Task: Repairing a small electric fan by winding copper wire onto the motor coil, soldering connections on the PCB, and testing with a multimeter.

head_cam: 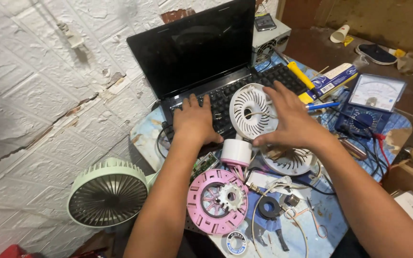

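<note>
My left hand (pixel 194 119) lies flat on the keyboard of a black laptop (pixel 201 52) with a dark screen. My right hand (pixel 290 119) hovers with spread fingers over a white slotted fan grille (pixel 249 107) that leans on the keyboard; its thumb touches the grille's lower edge. A second white grille (pixel 290 162) lies under my right wrist. Below my hands stand a white cylinder housing (pixel 236 152) and a pink round fan frame (pixel 216 200) with a white hub.
A small green fan (pixel 107 193) stands at the table's left edge. An analog multimeter (pixel 371 100) with leads, a yellow-handled screwdriver (pixel 299 75), a blue pen (pixel 322 105), scissors (pixel 314 220), a tape roll (pixel 268 208) and wires crowd the table. A computer case (pixel 269 36) stands behind the laptop.
</note>
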